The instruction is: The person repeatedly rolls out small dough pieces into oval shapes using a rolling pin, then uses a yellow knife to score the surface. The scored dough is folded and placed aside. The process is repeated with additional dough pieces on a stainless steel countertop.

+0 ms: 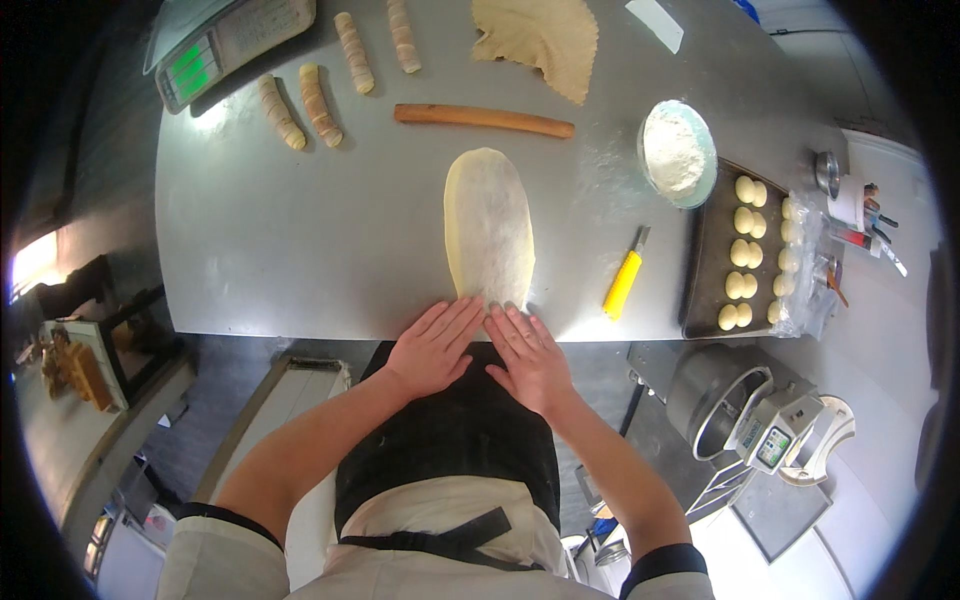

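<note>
A flat oval sheet of dough [490, 221], pale on top with a yellower rim, lies lengthwise on the steel table before me. My left hand [437, 343] rests palm down at its near end, fingertips on the dough's left corner. On the right corner of that same end lie the fingertips of my right hand [529, 351]. Both hands are flat with thumbs pointing inward, and neither grips anything. The fingers hide the dough's near edge. Beyond the far end, a wooden rolling pin [484, 121] lies crosswise, apart from the dough.
Several rolled dough sticks [320, 105] lie far left near a digital scale [232, 49]. A tan dough sheet [547, 37] is at the back. Rightward are a flour bowl [677, 154], a yellow-handled knife [626, 277] and a baking tray [709, 247] of dough balls. A mixer [739, 412] stands below right.
</note>
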Available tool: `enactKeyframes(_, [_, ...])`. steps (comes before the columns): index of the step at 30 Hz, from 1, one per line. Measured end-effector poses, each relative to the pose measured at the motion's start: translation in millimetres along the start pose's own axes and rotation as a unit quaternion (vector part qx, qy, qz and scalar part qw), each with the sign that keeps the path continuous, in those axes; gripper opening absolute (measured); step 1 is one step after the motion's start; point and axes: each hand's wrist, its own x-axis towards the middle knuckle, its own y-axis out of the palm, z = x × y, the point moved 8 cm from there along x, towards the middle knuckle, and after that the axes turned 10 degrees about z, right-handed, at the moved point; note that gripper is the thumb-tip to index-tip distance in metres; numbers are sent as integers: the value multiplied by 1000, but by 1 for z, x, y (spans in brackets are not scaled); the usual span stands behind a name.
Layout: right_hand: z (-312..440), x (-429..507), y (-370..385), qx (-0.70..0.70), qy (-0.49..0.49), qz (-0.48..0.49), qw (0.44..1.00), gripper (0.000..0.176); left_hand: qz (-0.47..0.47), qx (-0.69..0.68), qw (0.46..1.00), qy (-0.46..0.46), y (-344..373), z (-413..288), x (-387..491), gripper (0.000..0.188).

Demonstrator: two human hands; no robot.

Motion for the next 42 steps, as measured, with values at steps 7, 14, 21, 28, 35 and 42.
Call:
enactKeyframes(7, [11, -3, 14, -9, 20, -7, 1000, 89, 10, 23, 1000, 12, -3, 1, -5, 82])
enactKeyframes(14, [-4, -2, -19, 60, -8, -26, 998, 87, 6, -3, 999, 34, -18, -16, -1, 88])
enactKeyframes(21, [-16, -5, -7, 2, -30, 4, 1000, 91, 70, 14, 997, 26, 0, -13, 0, 99])
enactKeyframes(28, [-23, -15, -28, 17, 1, -51, 999, 82, 55, -6, 997, 51, -12, -7, -7, 101])
enactKeyframes(35, [-159, -39, -67, 61, 410, -266, 870, 67, -54, 54, 996, -51, -73, 90, 53, 93])
enactKeyframes(42, [-173, -47, -41, 351, 390, -280, 804, 33, -27, 105, 994, -24, -113, 156, 88, 92])
